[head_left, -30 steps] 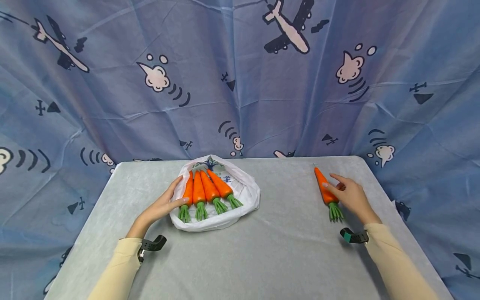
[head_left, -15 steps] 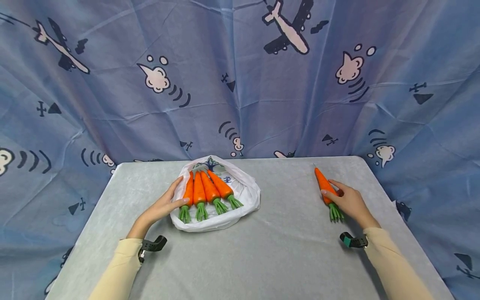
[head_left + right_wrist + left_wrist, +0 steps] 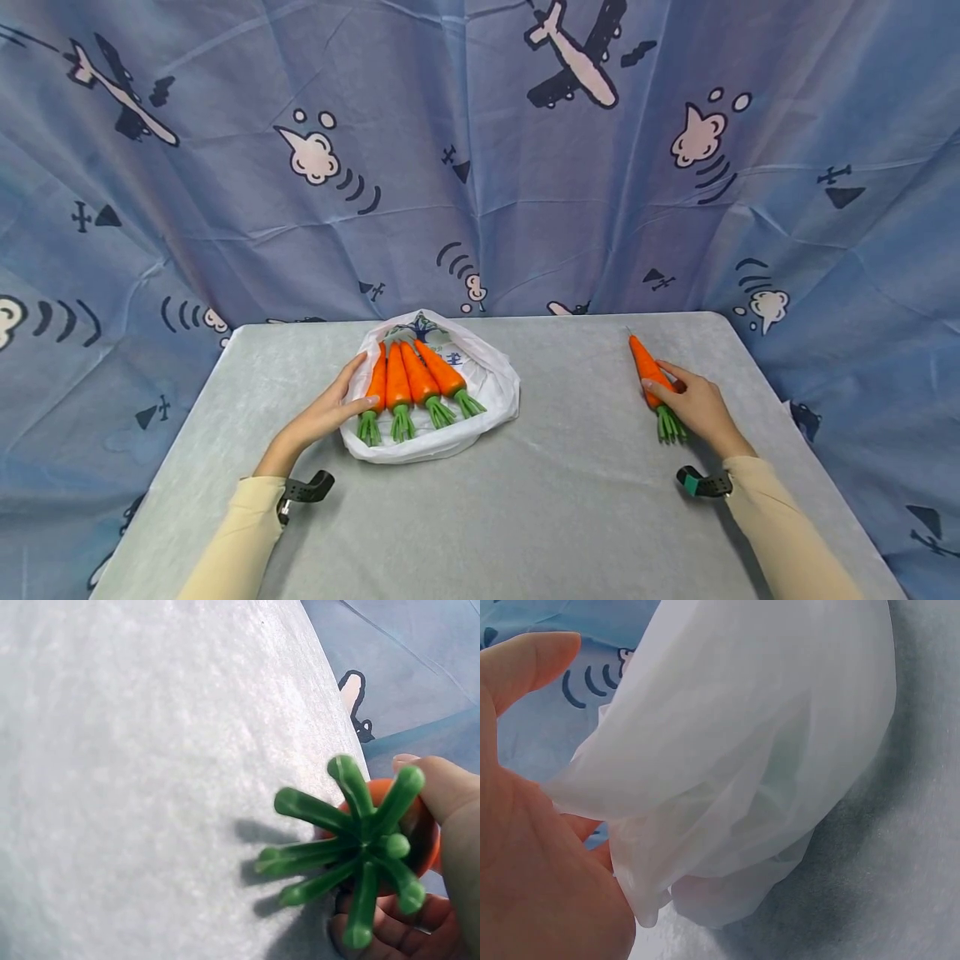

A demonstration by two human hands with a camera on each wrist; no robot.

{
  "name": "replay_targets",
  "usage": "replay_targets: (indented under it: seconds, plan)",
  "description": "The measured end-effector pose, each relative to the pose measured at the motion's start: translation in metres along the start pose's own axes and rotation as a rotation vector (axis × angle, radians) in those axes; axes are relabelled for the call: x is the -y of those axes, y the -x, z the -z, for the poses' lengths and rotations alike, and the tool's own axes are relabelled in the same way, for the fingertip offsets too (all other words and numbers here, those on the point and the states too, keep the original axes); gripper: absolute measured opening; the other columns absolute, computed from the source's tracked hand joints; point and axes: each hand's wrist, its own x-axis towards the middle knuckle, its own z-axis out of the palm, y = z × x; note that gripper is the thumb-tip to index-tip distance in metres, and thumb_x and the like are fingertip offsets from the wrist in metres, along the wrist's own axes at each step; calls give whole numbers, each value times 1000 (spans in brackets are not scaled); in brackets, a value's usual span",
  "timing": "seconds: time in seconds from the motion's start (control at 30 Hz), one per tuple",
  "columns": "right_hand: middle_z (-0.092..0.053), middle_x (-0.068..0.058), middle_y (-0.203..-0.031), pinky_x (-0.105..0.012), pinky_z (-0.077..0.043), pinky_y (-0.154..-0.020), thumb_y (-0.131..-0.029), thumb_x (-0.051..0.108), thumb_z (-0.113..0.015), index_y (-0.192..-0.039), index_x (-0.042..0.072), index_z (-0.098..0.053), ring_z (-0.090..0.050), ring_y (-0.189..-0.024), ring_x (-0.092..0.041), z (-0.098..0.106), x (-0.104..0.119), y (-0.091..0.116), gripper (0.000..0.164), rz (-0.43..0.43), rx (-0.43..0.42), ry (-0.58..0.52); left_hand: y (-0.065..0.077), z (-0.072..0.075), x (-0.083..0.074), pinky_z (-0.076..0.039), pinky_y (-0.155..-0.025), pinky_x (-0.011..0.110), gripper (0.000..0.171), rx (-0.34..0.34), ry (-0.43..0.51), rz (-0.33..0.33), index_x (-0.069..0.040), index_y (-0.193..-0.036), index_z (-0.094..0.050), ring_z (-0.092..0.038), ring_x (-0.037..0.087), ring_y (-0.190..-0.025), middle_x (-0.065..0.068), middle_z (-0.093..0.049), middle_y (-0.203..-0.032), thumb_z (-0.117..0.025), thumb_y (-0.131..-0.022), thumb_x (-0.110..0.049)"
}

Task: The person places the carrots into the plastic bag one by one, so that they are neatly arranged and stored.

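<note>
A white plastic bag [image 3: 491, 400] lies with its mouth spread at the table's centre left. Several orange carrots [image 3: 397, 379] with green tops rest side by side in it. My left hand [image 3: 324, 410] touches the bag's left side, its thumb reaching over the rim by the leftmost carrot; in the left wrist view the thumb stands away from the bag [image 3: 742, 735], whose film partly hides the fingers. At the right, my right hand [image 3: 697, 404] grips a single carrot [image 3: 643, 360] between thumb and fingers. Its green top [image 3: 364, 844] faces the right wrist camera.
A pale cloth covers the table [image 3: 540, 517]. Behind and beside it hangs a blue curtain [image 3: 480, 167] printed with planes and clouds. Dark straps [image 3: 307, 487] sit round both wrists.
The right hand's thumb and fingers have closed in on the single carrot, which barely shifts. My left hand and the bag stay as they were.
</note>
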Motion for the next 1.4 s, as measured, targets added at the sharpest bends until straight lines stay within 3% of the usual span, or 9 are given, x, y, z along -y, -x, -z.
replay_targets:
  seconds: [0.2, 0.7, 1.0, 1.4]
  plan:
    - [-65, -28, -108, -56, -49, -87, -95, 55, -57, -146, 3, -46, -56, -90, -32, 0, 0, 0, 74, -2, -6, -7, 0, 1, -1, -5, -119, 70, 87, -2, 1, 6, -17, -161, -4, 2, 44, -154, 19, 3, -167, -60, -96, -32]
    - [-61, -13, -83, -30, -39, -70, -94, 55, -58, -146, 5, -48, -52, -79, -23, -1, -1, 0, 72, -4, -18, 7, 1, 1, -2, -4, -119, 71, 87, -6, -2, -7, -15, -160, -5, 2, 47, -153, 22, 2, -167, -61, -96, -29]
    - [-51, -7, -74, -31, -35, -67, -94, 53, -59, -145, 4, -49, -46, -71, -20, 0, 7, -1, 71, 30, -16, 7, 2, 0, -4, -4, -119, 70, 87, -9, 3, 1, -16, -160, -6, 1, 46, -153, 21, 2, -167, -62, -95, -26]
    - [-54, -7, -76, -30, -36, -66, -93, 54, -60, -144, 6, -50, -47, -72, -19, -2, 24, -8, 71, 60, 3, 15, 1, 1, -5, -4, -119, 70, 87, -6, -6, 10, -17, -160, -5, 2, 46, -153, 22, 2, -167, -61, -96, -28]
